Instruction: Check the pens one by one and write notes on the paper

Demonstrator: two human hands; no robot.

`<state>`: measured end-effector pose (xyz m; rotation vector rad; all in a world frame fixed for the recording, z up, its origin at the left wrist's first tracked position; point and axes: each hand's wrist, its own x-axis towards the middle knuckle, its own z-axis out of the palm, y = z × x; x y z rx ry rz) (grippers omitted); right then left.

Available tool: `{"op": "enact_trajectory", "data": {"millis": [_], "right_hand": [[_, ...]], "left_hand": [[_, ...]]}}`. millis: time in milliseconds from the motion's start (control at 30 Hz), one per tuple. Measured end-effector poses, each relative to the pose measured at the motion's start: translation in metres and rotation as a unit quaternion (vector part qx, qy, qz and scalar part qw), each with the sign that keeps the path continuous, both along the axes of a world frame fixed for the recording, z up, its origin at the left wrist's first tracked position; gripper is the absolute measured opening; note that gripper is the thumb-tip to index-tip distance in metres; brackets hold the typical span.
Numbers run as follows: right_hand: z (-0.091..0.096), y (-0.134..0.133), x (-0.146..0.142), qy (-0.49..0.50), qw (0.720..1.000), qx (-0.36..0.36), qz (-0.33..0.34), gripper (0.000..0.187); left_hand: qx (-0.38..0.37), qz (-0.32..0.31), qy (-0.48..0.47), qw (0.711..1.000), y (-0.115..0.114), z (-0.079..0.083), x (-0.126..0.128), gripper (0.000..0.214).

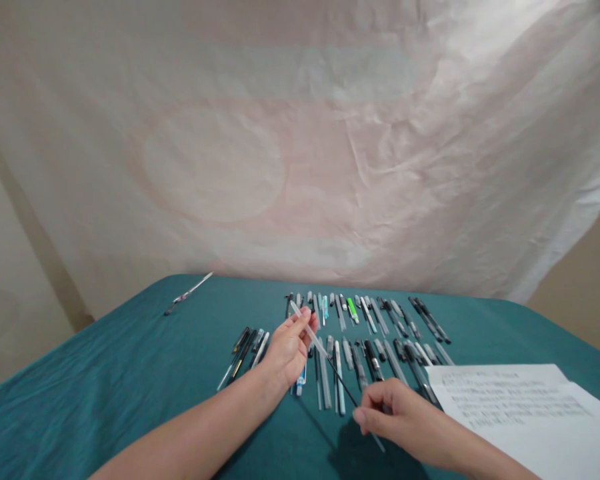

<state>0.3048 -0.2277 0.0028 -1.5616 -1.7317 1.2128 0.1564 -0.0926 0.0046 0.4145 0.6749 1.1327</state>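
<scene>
My left hand pinches a translucent white pen barrel, which slants down to the right. From the barrel's lower end runs a thin dark ink refill; whether its end lies inside the barrel I cannot tell for certain. My right hand grips the refill between thumb and fingers, with a clear end sticking out below. Under and behind both hands lie pen parts in two rows: a near row with a pale blue pen, and a far row with a bright green piece. A blue-and-white pen lies beside my left wrist.
Several black and gold pens lie left of my left hand. A lone pen rests at the table's far left. Sheets of paper with writing cover the right front. Behind the green-clothed table hangs a pale sheet.
</scene>
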Motion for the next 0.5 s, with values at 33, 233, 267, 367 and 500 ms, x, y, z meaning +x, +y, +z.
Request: {"op": "enact_trajectory", "data": {"millis": [33,233,267,367,500], "right_hand": [[0.000,0.000,0.000,-0.001,1.000,0.002,-0.001,0.032],[0.001,0.002,0.001,0.039,0.999,0.011,-0.034,0.035],[0.001,0.002,0.001,0.055,0.997,0.013,-0.047,0.036],[-0.002,0.003,0.000,0.099,0.991,0.001,-0.094,0.039],[-0.002,0.005,0.000,0.160,0.975,-0.042,-0.147,0.041]], "left_hand": [[-0.003,-0.001,0.001,1.000,-0.002,0.000,0.001,0.010],[-0.024,-0.036,0.003,0.999,-0.025,-0.002,0.007,0.009],[-0.029,-0.044,0.003,0.999,-0.030,-0.003,0.009,0.009],[-0.048,-0.078,0.006,0.996,-0.045,-0.008,0.012,0.010],[-0.064,-0.113,0.013,0.991,-0.051,-0.013,0.013,0.011]]}}
